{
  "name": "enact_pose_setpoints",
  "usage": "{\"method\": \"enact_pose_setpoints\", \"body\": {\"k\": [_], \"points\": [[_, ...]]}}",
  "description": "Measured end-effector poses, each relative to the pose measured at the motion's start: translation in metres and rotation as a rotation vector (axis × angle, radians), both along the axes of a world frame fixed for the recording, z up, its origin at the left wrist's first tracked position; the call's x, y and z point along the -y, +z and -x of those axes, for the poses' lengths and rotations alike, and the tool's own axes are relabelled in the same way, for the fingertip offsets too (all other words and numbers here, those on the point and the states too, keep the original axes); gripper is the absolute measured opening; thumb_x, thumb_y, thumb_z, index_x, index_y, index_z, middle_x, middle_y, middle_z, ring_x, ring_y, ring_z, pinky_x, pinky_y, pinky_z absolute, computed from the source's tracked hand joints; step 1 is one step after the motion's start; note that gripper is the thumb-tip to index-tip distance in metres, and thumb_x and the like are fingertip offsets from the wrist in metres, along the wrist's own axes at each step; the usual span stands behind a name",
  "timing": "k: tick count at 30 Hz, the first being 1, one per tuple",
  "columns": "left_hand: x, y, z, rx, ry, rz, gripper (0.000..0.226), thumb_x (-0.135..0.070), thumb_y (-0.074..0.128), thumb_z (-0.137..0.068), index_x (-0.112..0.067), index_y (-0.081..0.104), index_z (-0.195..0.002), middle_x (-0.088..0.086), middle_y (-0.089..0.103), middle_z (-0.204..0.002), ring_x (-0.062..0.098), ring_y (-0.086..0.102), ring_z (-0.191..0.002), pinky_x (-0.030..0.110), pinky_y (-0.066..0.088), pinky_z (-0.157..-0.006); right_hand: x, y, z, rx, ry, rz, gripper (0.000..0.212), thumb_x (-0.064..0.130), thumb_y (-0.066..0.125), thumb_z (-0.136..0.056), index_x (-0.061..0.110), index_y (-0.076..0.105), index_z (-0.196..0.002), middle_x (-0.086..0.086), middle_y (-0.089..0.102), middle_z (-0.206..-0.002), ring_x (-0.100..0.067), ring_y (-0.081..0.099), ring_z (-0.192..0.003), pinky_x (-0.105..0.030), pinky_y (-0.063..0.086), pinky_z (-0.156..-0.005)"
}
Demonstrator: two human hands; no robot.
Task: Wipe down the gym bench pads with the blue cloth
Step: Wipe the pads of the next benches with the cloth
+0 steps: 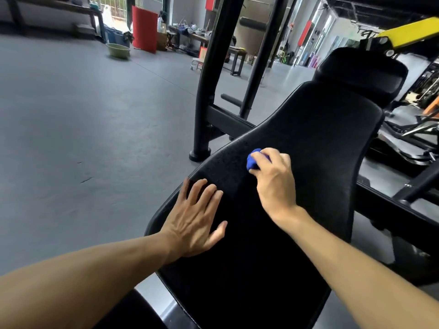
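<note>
My right hand [273, 176] grips the bunched blue cloth [252, 160], pressed on the long black padded bench back [308, 150] approx mid-pad. Left hand [198, 217] lies spread flat, bracing it. Upper pad & black headrest cushion [361, 74] prob. left to wipe.

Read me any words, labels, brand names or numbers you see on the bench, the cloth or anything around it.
No readable text anywhere.
Bench pad: plain black, no label showing.
Blue cloth: no print visible.
Yellow arm: no marking legible.
Red panels and far clutter: too small and blurred to tell.
</note>
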State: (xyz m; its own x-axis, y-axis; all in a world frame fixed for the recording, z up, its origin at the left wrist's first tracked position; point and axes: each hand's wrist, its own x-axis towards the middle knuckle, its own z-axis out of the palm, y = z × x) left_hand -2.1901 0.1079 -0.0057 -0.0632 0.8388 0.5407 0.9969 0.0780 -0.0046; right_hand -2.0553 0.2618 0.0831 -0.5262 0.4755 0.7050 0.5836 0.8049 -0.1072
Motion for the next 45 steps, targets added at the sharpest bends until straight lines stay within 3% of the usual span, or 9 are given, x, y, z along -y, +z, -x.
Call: {"method": "enact_pose_setpoints", "body": {"k": [6, 10, 13, 20, 27, 34, 36, 41, 45], "points": [[-0.001, -0.004, 0.002, 0.074, 0.023, -0.032, 0.069, -0.057, 0.052, -0.089, -0.007, 0.056, -0.136, 0.012, 0.053, -0.135, 0.041, 0.045, -0.135, 0.064, 0.030, -0.110, 0.020, -0.023, -0.026, 0.294, 0.434, -0.107, 0.037, 0.012, 0.076, -0.085, 0.017, 0.069, -0.122, 0.000, 0.063, -0.126, -0.026, 0.058, -0.105, -0.034, 0.054, -0.091], [0.000, -0.003, 0.002, 0.075, 0.036, -0.013, 0.068, -0.058, 0.048, -0.091, -0.009, 0.056, -0.138, 0.010, 0.053, -0.138, 0.038, 0.043, -0.138, 0.063, 0.028, -0.114, -0.050, 0.022, -0.011, 0.161, 0.159, -0.056, 0.037, 0.009, 0.079, -0.079, 0.016, 0.072, -0.114, -0.002, 0.065, -0.115, -0.032, 0.056, -0.099, -0.040, 0.053, -0.088], [0.000, -0.002, 0.003, 0.069, 0.034, -0.016, 0.067, -0.058, 0.048, -0.092, -0.008, 0.058, -0.136, 0.011, 0.055, -0.136, 0.038, 0.044, -0.137, 0.063, 0.029, -0.114, -0.043, 0.021, 0.009, 0.015, 0.014, 0.073, 0.028, 0.008, 0.081, -0.076, 0.018, 0.073, -0.101, -0.001, 0.064, -0.107, -0.028, 0.051, -0.092, -0.025, 0.041, -0.084], [0.000, -0.004, 0.003, 0.091, 0.009, -0.069, 0.060, -0.055, 0.053, -0.089, -0.007, 0.062, -0.125, 0.011, 0.058, -0.129, 0.040, 0.049, -0.131, 0.061, 0.030, -0.113, 0.017, -0.015, -0.014, 0.301, 0.511, -0.036, 0.037, 0.012, 0.073, -0.085, 0.015, 0.070, -0.121, -0.001, 0.063, -0.124, -0.025, 0.056, -0.107, -0.032, 0.049, -0.097], [-0.001, -0.005, 0.005, 0.135, 0.006, -0.072, 0.060, -0.057, 0.052, -0.091, -0.011, 0.061, -0.129, 0.008, 0.056, -0.133, 0.035, 0.045, -0.137, 0.058, 0.028, -0.117, -0.040, 0.016, 0.033, 0.031, 0.066, 0.078, 0.040, 0.009, 0.082, -0.076, 0.015, 0.072, -0.115, -0.001, 0.066, -0.117, -0.030, 0.055, -0.103, -0.039, 0.052, -0.088], [-0.001, -0.005, 0.007, 0.127, 0.007, -0.073, 0.058, -0.057, 0.052, -0.091, -0.012, 0.061, -0.126, 0.009, 0.057, -0.128, 0.034, 0.050, -0.126, 0.058, 0.030, -0.114, 0.013, -0.013, 0.044, 0.315, 0.539, 0.066, 0.032, 0.025, 0.057, -0.091, 0.019, 0.071, -0.118, 0.001, 0.064, -0.125, -0.025, 0.056, -0.106, -0.032, 0.049, -0.096], [-0.001, -0.007, 0.007, 0.125, 0.005, -0.067, 0.060, -0.058, 0.051, -0.091, -0.012, 0.060, -0.129, 0.010, 0.057, -0.130, 0.035, 0.048, -0.131, 0.059, 0.030, -0.115, -0.009, -0.001, 0.045, 0.364, 0.539, -0.008, 0.032, 0.017, 0.067, -0.090, 0.019, 0.070, -0.121, 0.000, 0.064, -0.125, -0.026, 0.056, -0.108, -0.034, 0.050, -0.096], [0.000, -0.007, 0.005, 0.148, 0.018, -0.069, 0.060, -0.057, 0.051, -0.091, -0.014, 0.059, -0.132, 0.007, 0.056, -0.132, 0.032, 0.045, -0.135, 0.055, 0.029, -0.116, -0.058, 0.035, 0.074, 0.181, 0.103, 0.111, 0.026, 0.012, 0.070, -0.091, 0.021, 0.070, -0.115, 0.002, 0.066, -0.119, -0.029, 0.053, -0.112, -0.043, 0.049, -0.095], [-0.001, -0.007, 0.004, 0.169, 0.024, -0.097, 0.056, -0.054, 0.054, -0.090, -0.013, 0.061, -0.127, 0.009, 0.058, -0.125, 0.033, 0.051, -0.121, 0.054, 0.033, -0.112, -0.023, 0.018, 0.103, 0.452, 0.493, 0.211, 0.020, 0.020, 0.072, -0.087, 0.029, 0.071, -0.104, 0.013, 0.068, -0.107, -0.023, 0.058, -0.102, -0.043, 0.048, -0.094]]}}
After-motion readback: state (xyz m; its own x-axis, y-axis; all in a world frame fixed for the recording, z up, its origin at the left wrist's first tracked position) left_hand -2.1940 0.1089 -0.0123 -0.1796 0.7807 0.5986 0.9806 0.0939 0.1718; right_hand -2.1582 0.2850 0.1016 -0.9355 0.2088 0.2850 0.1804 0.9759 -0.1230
